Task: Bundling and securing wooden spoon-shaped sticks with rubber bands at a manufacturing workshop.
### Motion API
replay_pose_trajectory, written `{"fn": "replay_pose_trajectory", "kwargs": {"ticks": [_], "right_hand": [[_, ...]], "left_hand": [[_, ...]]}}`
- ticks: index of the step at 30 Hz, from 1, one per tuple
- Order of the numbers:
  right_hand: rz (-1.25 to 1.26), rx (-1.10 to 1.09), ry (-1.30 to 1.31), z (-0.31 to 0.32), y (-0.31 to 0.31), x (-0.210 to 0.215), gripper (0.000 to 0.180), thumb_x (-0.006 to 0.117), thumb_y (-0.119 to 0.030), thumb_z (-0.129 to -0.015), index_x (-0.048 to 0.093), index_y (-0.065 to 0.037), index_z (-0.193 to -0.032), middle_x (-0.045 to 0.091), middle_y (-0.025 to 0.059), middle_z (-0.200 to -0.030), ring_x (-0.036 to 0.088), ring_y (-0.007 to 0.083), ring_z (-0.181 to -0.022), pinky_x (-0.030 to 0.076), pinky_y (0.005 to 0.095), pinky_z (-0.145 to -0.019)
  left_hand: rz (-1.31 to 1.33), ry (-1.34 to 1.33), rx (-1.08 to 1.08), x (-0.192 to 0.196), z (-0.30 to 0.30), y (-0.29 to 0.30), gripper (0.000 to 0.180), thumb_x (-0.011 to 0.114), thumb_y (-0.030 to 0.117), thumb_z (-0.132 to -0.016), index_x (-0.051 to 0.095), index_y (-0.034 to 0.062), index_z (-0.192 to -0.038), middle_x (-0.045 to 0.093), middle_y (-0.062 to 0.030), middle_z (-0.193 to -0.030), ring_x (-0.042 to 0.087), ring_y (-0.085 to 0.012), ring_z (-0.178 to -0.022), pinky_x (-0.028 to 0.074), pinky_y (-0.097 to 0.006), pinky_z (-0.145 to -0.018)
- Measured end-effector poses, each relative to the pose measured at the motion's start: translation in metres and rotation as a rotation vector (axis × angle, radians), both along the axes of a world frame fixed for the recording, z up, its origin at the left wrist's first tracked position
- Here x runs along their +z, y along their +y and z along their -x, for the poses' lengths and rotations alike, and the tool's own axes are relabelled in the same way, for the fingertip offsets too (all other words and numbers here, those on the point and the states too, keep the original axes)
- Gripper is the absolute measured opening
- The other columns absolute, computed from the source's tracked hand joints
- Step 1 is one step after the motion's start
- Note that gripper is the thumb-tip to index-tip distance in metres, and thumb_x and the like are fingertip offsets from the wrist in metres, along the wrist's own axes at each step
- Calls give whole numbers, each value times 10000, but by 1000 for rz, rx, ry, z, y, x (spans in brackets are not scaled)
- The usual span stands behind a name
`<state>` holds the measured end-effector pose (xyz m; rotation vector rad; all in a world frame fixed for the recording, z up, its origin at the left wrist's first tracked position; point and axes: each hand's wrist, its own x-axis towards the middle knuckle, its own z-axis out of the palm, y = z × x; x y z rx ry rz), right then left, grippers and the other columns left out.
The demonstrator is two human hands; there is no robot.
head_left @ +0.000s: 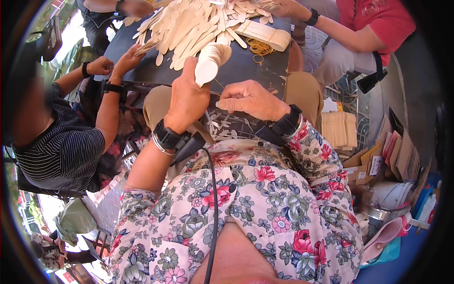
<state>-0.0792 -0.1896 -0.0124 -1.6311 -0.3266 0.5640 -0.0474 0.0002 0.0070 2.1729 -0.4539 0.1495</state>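
Note:
My left hand [185, 102] is closed around a stack of wooden spoons [208, 65], held upright with the rounded bowls at the top. Close on its right, my right hand [253, 100] has its thumb and fingers pressed together. A thin strand seems to run between the stack and these fingers; what they hold is too small to make out. Beyond both hands, a large pile of loose wooden spoons [187, 28] covers the dark table [127, 53]. A banded bundle of spoons [265, 35] lies right of the pile, beside yellow rubber bands [257, 47].
On the left, a person in a striped shirt [61, 146] holds a few spoons; a person in red [378, 23] sits far right, also with spoons in hand. Stacked bundles [338, 130] lie low at right, near cardboard boxes [369, 161] and a metal pot [385, 213].

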Motion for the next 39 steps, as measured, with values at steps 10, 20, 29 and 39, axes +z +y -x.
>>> {"fn": "replay_pose_trajectory", "kwargs": {"ticks": [10,20,29,39], "right_hand": [[-88,-121,-863,20,8,44,133,704,-75,-829,633,0,-745,658,146,-1138,530,324,-1204,406,409,-999],[-56,93,-1171,-5,21,72,189,629,73,-805,691,15,-973,669,126,-973,605,289,-861,485,358,-790],[350,-297,-1175,-27,8,59,313,544,8,-760,619,54,-1061,596,269,-1169,567,422,-1089,473,437,-916],[645,-341,-1097,-54,8,51,186,565,-21,-747,637,53,-902,559,334,-1194,568,445,-1077,458,459,-943]], "left_hand": [[557,617,-264,-16,-19,7,216,578,120,-916,586,4,-1098,649,-62,-912,638,-126,-776,526,-253,-672],[59,-239,-258,-20,-11,-1,263,641,111,-821,585,42,-1069,627,-186,-943,604,-438,-911,508,-440,-746],[-310,-317,105,-18,-22,-14,198,571,-2,-768,496,4,-951,609,-220,-824,607,-421,-784,496,-488,-685],[-447,-380,166,-28,-28,-20,164,550,16,-783,515,15,-943,604,-213,-779,610,-405,-749,486,-489,-654]]}}
